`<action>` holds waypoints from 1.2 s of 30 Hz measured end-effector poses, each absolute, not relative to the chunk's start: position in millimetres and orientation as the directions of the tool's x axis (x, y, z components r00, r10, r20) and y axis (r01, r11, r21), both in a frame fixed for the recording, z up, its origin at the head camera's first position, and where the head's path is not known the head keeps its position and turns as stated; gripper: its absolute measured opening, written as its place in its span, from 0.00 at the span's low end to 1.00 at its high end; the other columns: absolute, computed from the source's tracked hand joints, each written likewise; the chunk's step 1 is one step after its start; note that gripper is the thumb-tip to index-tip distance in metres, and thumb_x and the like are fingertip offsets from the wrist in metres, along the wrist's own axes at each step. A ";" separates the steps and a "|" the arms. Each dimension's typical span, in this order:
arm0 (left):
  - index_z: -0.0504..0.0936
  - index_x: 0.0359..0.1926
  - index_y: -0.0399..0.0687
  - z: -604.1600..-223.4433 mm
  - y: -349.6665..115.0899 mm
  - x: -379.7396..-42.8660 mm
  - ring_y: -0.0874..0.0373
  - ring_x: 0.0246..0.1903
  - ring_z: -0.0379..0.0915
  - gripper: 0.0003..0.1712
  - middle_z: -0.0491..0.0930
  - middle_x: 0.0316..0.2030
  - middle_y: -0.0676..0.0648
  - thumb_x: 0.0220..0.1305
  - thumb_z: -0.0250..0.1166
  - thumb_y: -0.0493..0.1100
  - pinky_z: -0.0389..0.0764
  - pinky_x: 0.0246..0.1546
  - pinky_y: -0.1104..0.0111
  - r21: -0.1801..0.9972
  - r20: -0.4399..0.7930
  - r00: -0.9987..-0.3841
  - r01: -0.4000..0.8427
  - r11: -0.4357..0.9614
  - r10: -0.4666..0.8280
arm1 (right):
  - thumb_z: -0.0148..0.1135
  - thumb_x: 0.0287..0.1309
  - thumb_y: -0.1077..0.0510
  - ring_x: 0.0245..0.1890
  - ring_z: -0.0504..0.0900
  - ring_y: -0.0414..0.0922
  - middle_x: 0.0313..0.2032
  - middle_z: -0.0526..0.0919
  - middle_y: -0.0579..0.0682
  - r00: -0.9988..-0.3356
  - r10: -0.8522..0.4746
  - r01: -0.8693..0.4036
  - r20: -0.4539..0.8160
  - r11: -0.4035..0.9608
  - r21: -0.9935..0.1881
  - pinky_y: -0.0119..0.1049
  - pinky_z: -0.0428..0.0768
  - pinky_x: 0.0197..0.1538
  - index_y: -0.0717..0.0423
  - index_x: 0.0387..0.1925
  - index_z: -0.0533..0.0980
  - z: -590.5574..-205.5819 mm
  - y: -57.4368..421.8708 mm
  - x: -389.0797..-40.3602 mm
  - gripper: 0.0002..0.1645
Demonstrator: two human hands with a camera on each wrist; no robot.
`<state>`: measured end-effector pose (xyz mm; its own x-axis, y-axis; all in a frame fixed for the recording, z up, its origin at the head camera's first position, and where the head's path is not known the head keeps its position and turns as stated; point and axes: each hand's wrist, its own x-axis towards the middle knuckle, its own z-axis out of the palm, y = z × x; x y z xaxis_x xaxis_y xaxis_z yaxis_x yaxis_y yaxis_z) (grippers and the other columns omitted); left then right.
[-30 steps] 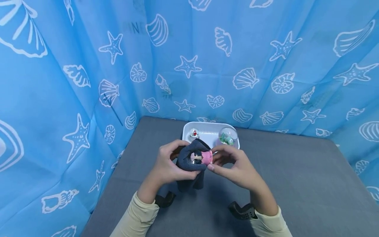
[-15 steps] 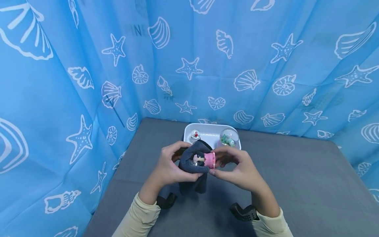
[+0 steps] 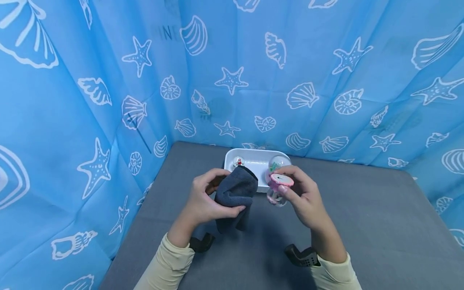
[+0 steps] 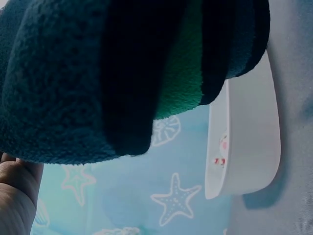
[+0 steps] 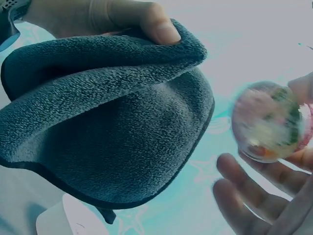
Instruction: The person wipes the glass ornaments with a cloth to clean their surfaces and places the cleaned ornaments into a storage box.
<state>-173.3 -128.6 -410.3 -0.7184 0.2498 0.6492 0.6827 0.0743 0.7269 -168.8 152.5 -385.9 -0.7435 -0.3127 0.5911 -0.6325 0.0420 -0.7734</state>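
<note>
A dark grey-blue towel (image 3: 236, 189) hangs folded from my left hand (image 3: 204, 201), which grips it between thumb and fingers. In the right wrist view the left thumb presses on the upper fold of the towel (image 5: 146, 142). My right hand (image 3: 304, 197) pinches a small snow globe by its pink base (image 3: 282, 181). The globe is tilted, with the underside of its base up and the clear dome below. The right wrist view shows the blurred dome of the snow globe (image 5: 266, 122), apart from the towel and to its right.
Behind the hands stands a white tray (image 3: 256, 167) on the grey table (image 3: 362, 225). It holds a small snow globe with a red figure (image 3: 238, 162) at left and a larger one with green inside (image 3: 277, 164) at right. A blue shell-print curtain (image 3: 232, 112) closes off the back.
My right hand has drawn the pink-based snow globe out of the towel to the right and turned it base up. My left hand keeps holding the towel, which has folded over.
</note>
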 end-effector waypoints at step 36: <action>0.83 0.58 0.43 -410.4 -123.5 -173.7 0.54 0.41 0.89 0.41 0.88 0.47 0.42 0.38 0.89 0.37 0.91 0.43 0.63 0.694 0.677 -0.680 0.717 0.063 0.281 | 0.71 0.64 0.69 0.35 0.81 0.42 0.40 0.85 0.49 -0.820 -0.384 -0.530 0.425 0.225 -0.818 0.34 0.84 0.38 0.53 0.53 0.78 -383.8 133.8 -159.9 0.19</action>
